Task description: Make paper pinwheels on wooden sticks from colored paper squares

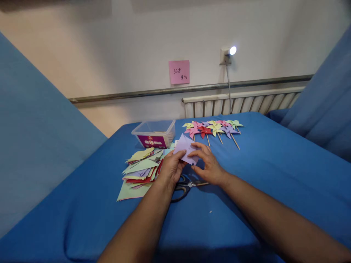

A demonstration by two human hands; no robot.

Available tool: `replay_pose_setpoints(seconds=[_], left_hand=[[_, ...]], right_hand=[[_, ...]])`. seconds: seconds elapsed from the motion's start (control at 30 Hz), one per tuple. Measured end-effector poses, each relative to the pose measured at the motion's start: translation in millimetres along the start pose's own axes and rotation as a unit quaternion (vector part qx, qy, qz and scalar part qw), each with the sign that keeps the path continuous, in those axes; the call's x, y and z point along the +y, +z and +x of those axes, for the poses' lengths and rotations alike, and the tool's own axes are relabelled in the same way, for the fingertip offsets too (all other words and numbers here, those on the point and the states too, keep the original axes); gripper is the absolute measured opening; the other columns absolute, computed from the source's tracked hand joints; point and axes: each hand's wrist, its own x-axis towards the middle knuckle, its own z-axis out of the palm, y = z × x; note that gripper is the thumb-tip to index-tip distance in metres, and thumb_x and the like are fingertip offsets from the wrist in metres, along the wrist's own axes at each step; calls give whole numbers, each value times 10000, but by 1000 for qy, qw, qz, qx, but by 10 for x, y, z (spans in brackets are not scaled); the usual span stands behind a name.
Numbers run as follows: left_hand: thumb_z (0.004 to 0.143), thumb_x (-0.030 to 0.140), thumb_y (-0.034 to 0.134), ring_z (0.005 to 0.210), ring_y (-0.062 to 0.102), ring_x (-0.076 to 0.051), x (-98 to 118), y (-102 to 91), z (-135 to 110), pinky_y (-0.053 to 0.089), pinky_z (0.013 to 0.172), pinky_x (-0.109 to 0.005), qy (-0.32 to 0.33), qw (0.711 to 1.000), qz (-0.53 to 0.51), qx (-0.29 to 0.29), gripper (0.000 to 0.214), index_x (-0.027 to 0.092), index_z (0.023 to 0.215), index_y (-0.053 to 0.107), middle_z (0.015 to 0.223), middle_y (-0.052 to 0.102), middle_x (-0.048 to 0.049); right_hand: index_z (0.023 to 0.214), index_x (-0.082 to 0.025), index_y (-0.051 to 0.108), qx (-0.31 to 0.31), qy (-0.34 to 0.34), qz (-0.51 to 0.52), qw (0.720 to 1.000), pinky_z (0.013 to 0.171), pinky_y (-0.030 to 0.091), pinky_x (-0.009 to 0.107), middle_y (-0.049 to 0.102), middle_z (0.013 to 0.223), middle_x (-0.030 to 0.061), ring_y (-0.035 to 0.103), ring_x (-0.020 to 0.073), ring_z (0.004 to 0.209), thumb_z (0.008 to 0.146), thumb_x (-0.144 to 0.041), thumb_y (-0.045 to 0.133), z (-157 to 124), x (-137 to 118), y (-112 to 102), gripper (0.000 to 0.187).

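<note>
A light purple square of paper [184, 146] with a small dark hole near its middle is held up over the table. My left hand [172, 168] pinches its lower left part, thumb on top. At the right edge of the paper, my right hand [208, 164] has its curled fingers on the sheet and its thumb by the lower corner. Black-handled scissors [183, 190] lie on the blue cloth below my hands, partly hidden by them. Left of my left hand is a pile of coloured paper [141, 171], in yellow, green, purple and red.
Behind the paper pile stands a clear plastic box [153, 133] with a purple label. Several paper pinwheels on sticks [215, 128] lie at the back right. A blue cloth [274, 175] covers the table. Beyond are a radiator [246, 102] and a wall pipe [153, 91].
</note>
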Motion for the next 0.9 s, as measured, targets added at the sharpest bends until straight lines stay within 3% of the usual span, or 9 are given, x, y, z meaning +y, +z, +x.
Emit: replay_pose_setpoints(seconds=[0.17,0.3,0.5,0.67,0.8,0.9], left_hand=[[615,75,744,711,646,-164,-8,8,-5,538,658,-275,-3,1000,6,-2,318,110,924,680,834,708,-68],[605,67,749,717,654,-168,-22,8,-2,536,653,-268,-7,1000,4,-7,353,114,948,680,840,711,-63],[608,46,743,718,657,-159,-28,29,-17,547,657,-267,-32,999,-21,-24,384,109,980,671,853,713,-56],[624,54,743,728,664,-162,-34,39,-32,546,671,-264,-37,998,-26,-39,386,95,1001,669,871,718,-68],[641,24,710,731,667,-160,-16,41,-37,550,676,-261,-36,998,-41,-33,347,95,979,672,868,719,-66],[663,7,684,720,661,-151,-5,51,-44,555,686,-261,-32,998,-46,-29,309,104,957,671,844,717,-57]], right_hand=[[1070,-279,606,10,5,3,1000,1035,391,473,500,1319,67,470,252,1246,746,-91,602,0,-8,-9,374],[990,-263,643,41,12,21,999,1027,399,451,542,1264,67,507,236,1199,785,-132,615,8,-6,-2,245],[807,-229,664,92,91,89,988,957,456,403,585,1199,72,574,217,1100,815,-245,650,14,43,58,23],[810,-230,661,94,89,91,987,1039,396,432,580,1217,71,543,228,1169,799,-187,621,32,29,8,60],[959,-259,658,61,56,63,995,1068,367,449,526,1300,60,495,233,1236,727,-58,563,27,2,-42,321],[1024,-273,646,26,34,45,998,1059,372,457,503,1332,58,470,244,1262,695,-43,581,10,-23,-37,407]])
